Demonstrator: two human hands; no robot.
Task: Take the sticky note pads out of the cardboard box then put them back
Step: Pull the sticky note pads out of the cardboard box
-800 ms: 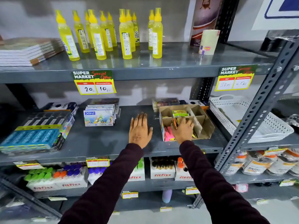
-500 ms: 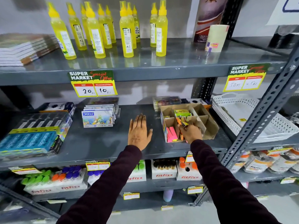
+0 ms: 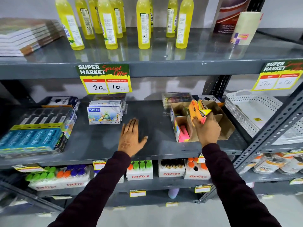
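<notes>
A divided cardboard box (image 3: 227, 126) stands on the middle shelf at the right. My right hand (image 3: 207, 131) is raised above its front compartments, shut on a bunch of sticky note pads (image 3: 197, 110) in orange, yellow and pink wrappers. A pink sticky note pad (image 3: 184, 134) stands in the box's front left compartment. My left hand (image 3: 131, 137) lies flat on the bare shelf to the left of the box, fingers spread, holding nothing.
DOMS crayon packs (image 3: 105, 114) sit behind my left hand and Apsara pencil boxes (image 3: 32, 138) at far left. A white plastic basket (image 3: 252, 112) stands right of the box, beyond a slanted metal upright (image 3: 277, 122). Yellow glue bottles (image 3: 144, 25) line the shelf above.
My right hand has lifted a bunch of sticky note pads up out of the box's front compartment. The left hand has stayed flat on the shelf.
</notes>
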